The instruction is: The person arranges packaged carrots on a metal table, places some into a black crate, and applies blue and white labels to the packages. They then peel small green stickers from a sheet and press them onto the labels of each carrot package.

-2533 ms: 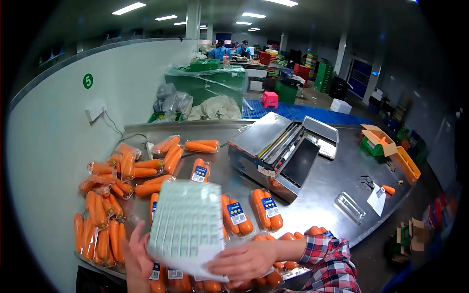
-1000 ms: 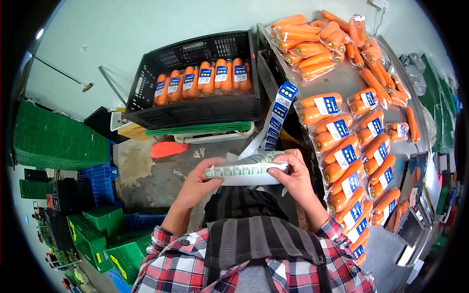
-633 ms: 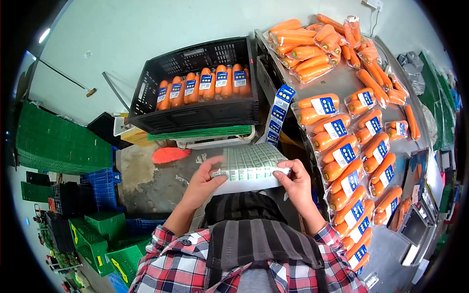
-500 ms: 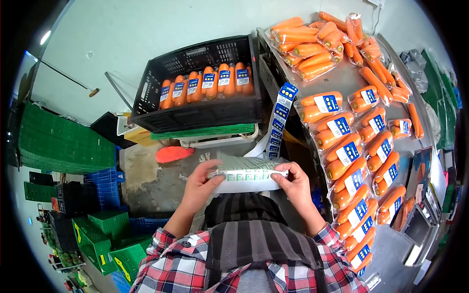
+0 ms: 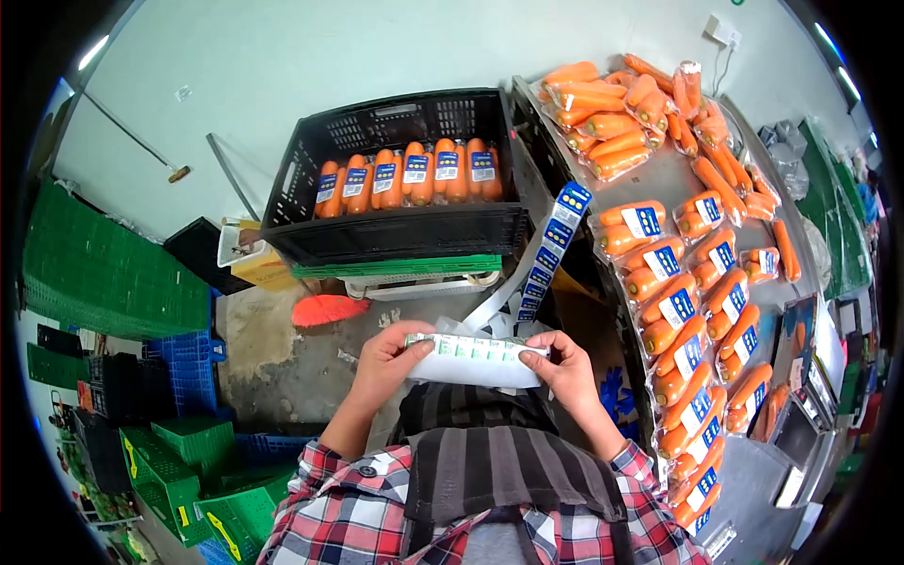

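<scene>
My left hand (image 5: 384, 369) pinches the left end of a white sheet of green-printed labels (image 5: 477, 362), held level before my apron. At the right end of that sheet, the thumb and fingers of my right hand (image 5: 565, 369) are closed on it. Just beyond the sheet hangs a long strip of blue and white labels (image 5: 544, 259). On the metal table (image 5: 650, 174) to the right lie bagged carrots (image 5: 678, 308), many bearing blue labels. A black crate (image 5: 395, 226) ahead holds a row of labelled carrot packs (image 5: 416, 174).
Green crates (image 5: 104, 264) are stacked at the left, beside a blue crate (image 5: 188, 365). More green crates (image 5: 247, 513) lie at the lower left. A red object (image 5: 329, 310) rests on the floor. A device with a dark screen (image 5: 797, 428) stands at the table's right edge.
The view has shifted slightly. The label sheet in my hands is turned flatter, and the greenish clear part above it shows less. Both hands still grip its ends.
</scene>
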Demonstrator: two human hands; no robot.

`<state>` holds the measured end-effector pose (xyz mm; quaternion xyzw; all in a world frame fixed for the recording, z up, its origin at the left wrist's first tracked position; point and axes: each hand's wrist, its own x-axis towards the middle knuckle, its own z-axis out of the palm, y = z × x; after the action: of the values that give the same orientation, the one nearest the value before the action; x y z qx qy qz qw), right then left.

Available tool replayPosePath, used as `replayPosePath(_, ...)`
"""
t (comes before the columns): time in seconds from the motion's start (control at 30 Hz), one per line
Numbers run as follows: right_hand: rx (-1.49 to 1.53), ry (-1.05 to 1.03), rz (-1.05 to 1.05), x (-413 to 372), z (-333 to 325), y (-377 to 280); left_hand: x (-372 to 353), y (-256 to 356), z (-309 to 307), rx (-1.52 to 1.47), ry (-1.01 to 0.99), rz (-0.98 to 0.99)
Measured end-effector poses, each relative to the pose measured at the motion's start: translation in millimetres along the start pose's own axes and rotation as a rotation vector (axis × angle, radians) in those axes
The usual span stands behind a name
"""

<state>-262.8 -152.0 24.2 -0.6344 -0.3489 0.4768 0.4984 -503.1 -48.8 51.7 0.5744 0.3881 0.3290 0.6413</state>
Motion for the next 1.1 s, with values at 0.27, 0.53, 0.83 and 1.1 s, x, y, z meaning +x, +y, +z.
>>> replayPosePath(0.27,-0.022,-0.014,-0.109,16,58,-1,-10,-6,-64,-0.042,0.041,-0.091)
replayPosePath(0.53,-0.215,0.031,-0.280,20,86,-19,-9,-19,-93,-0.151,0.004,-0.109)
replayPosePath(0.83,-0.335,0.056,-0.339,19,84,-27,-1,-23,-90,-0.148,-0.096,-0.176)
replayPosePath(1.1,-0.464,0.026,-0.406,20,79,-27,-6,-34,-87,-0.018,-0.113,-0.157)
